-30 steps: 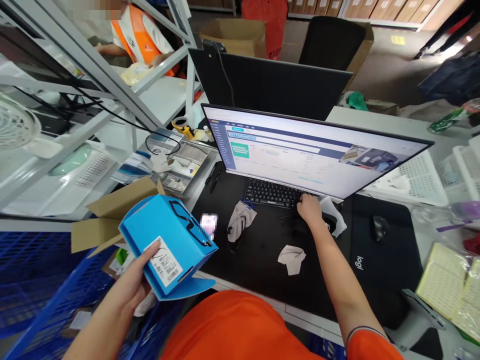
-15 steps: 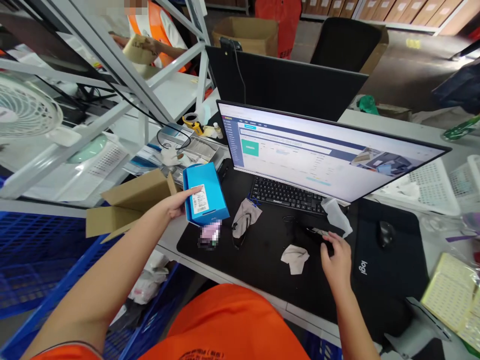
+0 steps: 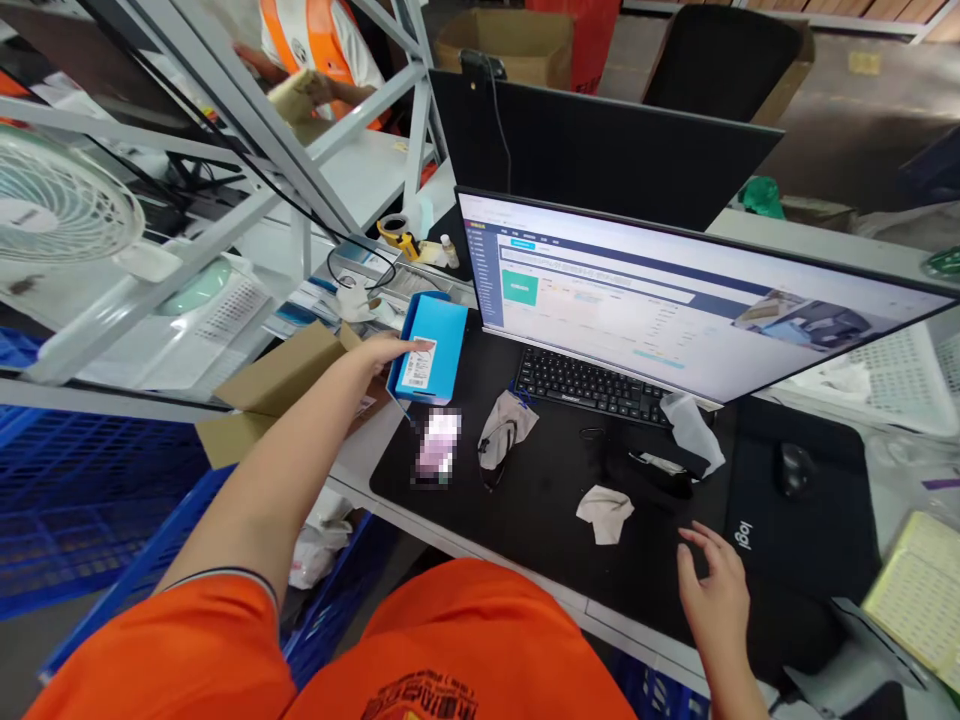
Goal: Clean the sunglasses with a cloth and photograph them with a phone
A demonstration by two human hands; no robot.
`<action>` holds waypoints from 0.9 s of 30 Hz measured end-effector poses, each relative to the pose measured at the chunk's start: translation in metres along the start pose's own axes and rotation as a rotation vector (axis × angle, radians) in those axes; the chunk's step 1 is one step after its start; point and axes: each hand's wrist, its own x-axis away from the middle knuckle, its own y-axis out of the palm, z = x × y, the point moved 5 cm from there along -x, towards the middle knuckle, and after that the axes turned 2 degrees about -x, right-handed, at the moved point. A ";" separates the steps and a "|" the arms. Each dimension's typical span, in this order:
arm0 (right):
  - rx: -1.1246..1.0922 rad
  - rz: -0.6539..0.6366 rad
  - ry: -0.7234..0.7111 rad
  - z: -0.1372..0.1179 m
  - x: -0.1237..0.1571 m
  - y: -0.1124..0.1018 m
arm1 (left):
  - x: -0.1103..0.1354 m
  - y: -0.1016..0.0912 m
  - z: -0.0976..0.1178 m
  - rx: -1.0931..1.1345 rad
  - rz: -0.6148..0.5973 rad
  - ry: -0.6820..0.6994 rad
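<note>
Blue box in outstretched left hand; right hand splayed over mat.

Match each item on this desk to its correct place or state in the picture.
Items:
1. blue box
2. computer mouse
3. keyboard
4. pale cloth

Places or states:
A. just below the monitor
B. crumpled, lying loose
C. on the black mat printed "logi"
D. touched by the left hand

Right pairs: 1-D, 2-C, 3-A, 4-B.
</note>
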 end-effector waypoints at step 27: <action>0.265 0.333 0.186 0.212 -0.148 -0.008 | 0.205 0.119 -0.165 -0.554 0.456 0.630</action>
